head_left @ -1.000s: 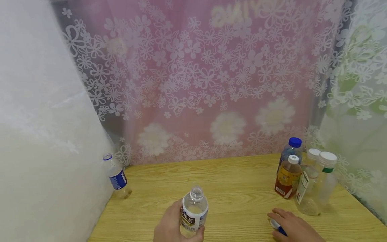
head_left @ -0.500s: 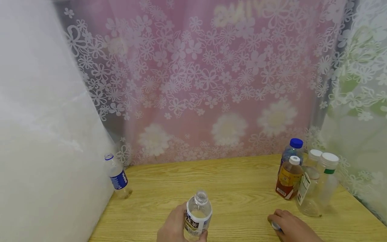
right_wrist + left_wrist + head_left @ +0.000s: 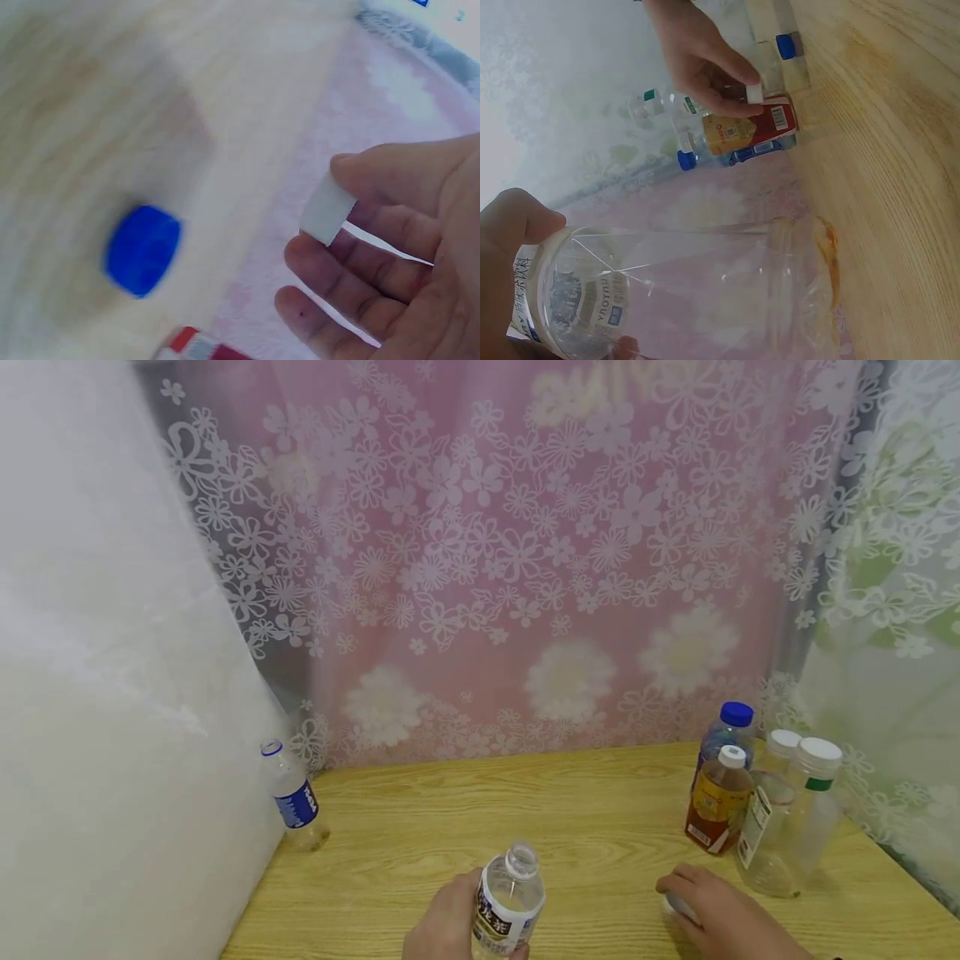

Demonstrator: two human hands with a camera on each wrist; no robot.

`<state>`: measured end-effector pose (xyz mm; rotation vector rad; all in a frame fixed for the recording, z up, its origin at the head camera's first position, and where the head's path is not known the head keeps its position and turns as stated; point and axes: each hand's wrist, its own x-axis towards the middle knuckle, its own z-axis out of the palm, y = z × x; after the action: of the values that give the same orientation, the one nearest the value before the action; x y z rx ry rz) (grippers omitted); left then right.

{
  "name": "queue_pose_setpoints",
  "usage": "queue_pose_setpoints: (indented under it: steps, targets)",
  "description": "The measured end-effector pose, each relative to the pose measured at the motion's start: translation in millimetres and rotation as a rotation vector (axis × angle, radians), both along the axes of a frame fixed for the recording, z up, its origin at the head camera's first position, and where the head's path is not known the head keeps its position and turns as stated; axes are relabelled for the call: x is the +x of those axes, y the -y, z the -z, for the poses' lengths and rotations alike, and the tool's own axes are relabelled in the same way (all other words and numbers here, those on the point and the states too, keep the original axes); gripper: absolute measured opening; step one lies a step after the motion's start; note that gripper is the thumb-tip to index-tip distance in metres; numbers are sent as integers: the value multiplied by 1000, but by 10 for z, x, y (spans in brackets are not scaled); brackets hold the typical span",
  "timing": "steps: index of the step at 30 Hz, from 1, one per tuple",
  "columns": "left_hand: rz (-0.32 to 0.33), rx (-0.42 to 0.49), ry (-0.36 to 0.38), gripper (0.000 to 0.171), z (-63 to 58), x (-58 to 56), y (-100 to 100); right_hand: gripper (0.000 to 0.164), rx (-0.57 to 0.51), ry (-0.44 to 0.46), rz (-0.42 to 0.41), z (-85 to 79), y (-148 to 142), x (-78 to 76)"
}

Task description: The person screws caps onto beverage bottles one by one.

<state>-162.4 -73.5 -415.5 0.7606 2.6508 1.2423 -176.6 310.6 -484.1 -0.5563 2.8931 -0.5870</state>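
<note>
My left hand grips a clear plastic bottle with a white-and-dark label. The bottle's mouth is uncapped, and it leans a little to the right. In the left wrist view, its clear lower body reaches towards the wooden table. On the right, my right hand pinches a white bottle cap between thumb and fingers, above the table. A blue bottle cap lies on the table beneath that hand; in the head view the hand hides it.
At the back right stand a blue-capped bottle, a white-capped bottle with a yellow-and-red label and clear jars with white lids. An uncapped bottle with a blue label stands far left by the white side wall.
My left hand has moved right and slightly down with the bottle. My right hand, earlier over the caps on the table, has closed its fingers on the white cap and lifted it.
</note>
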Motion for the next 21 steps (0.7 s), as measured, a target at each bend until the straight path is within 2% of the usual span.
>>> queue_pose_setpoints:
  steps: [2,4,9,11,16,18,21]
  targets:
    - [-7,-41,36,41,-2,-8,-18,28,-24,-33,-13,-85,50,53]
    - [-11,-58,56,44,9,-12,-43,26,-57,-133,-58,-154,108,113]
    - [-156,-154,-64,65,93,133,-112,29,-156,-487,-193,-310,313,253]
    - [-194,-178,-156,72,141,188,-135,35,-184,-569,-201,-394,410,300]
    - [-254,-176,-616,74,334,242,-180,42,-253,-648,-190,-624,630,409]
    - [-285,-171,-752,74,396,248,-197,43,-292,-669,-193,-702,705,442]
    - [-286,-166,-777,73,429,256,-214,43,-342,-689,-198,-793,794,479]
